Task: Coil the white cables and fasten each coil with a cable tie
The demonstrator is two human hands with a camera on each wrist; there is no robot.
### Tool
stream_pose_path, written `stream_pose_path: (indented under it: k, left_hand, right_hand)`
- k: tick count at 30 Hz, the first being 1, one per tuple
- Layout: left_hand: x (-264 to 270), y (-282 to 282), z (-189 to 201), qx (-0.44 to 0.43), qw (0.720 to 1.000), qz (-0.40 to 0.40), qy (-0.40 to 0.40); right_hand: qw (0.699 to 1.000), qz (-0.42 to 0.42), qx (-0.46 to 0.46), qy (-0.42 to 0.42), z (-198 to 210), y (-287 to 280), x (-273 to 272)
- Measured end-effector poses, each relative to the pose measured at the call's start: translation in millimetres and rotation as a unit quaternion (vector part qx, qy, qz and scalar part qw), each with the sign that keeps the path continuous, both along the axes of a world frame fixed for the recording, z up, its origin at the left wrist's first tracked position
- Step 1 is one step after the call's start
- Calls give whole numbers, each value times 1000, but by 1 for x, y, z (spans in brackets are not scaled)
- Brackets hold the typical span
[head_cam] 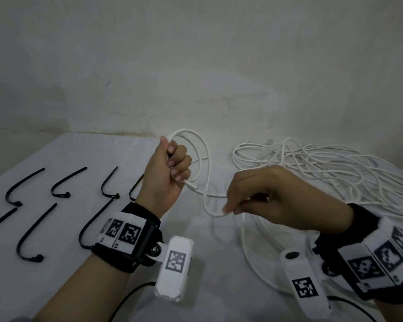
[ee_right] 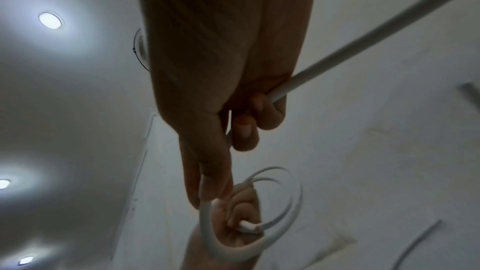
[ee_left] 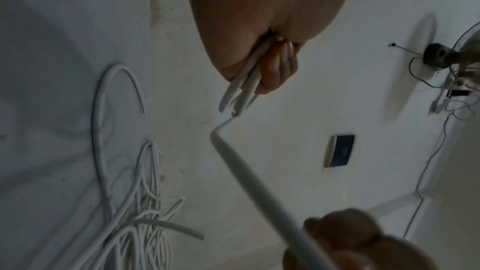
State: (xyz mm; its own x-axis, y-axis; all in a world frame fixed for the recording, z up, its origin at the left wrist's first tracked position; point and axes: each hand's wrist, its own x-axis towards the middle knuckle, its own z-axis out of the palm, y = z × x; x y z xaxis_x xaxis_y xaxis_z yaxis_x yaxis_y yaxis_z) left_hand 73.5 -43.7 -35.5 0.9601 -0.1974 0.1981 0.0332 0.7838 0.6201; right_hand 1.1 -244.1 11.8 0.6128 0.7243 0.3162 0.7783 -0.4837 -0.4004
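My left hand [head_cam: 172, 166] is a fist around a few loops of a white cable [head_cam: 204, 159], held upright above the table; the cable's cut end [head_cam: 191, 185] pokes out below the fist. In the left wrist view the strands [ee_left: 244, 81] run out between palm and fingers. To the right and lower, my right hand [head_cam: 254, 196] pinches the same cable [head_cam: 215, 213] between thumb and fingertips, and the cable runs on through its curled fingers [ee_right: 262, 114]. Black cable ties [head_cam: 63, 184] lie in two rows on the left of the table.
A tangled heap of white cables [head_cam: 323, 168] lies at the right against the stained wall [head_cam: 196, 66]. The white table top [head_cam: 56, 154] ends at the wall behind. Black wrist-camera leads [head_cam: 130, 296] trail at the front edge.
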Motion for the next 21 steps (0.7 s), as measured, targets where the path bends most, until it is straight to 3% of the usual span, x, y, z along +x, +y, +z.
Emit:
stream_pose_path:
  k: [5, 10, 16, 21]
  left_hand:
    - [-9, -16, -1, -16, 999, -38, 18]
    - [-16, -23, -4, 31, 997, -70, 13]
    - [-27, -26, -3, 105, 981, -158, -41]
    - [-31, -25, 0, 88, 980, -176, -32]
  right_hand:
    - [998, 54, -10, 19, 3, 24, -2]
    - [995, 52, 89, 11, 9, 26, 4]
    - [980, -44, 189, -50, 13, 18, 25]
    - [966, -126, 212, -78, 4, 18, 38]
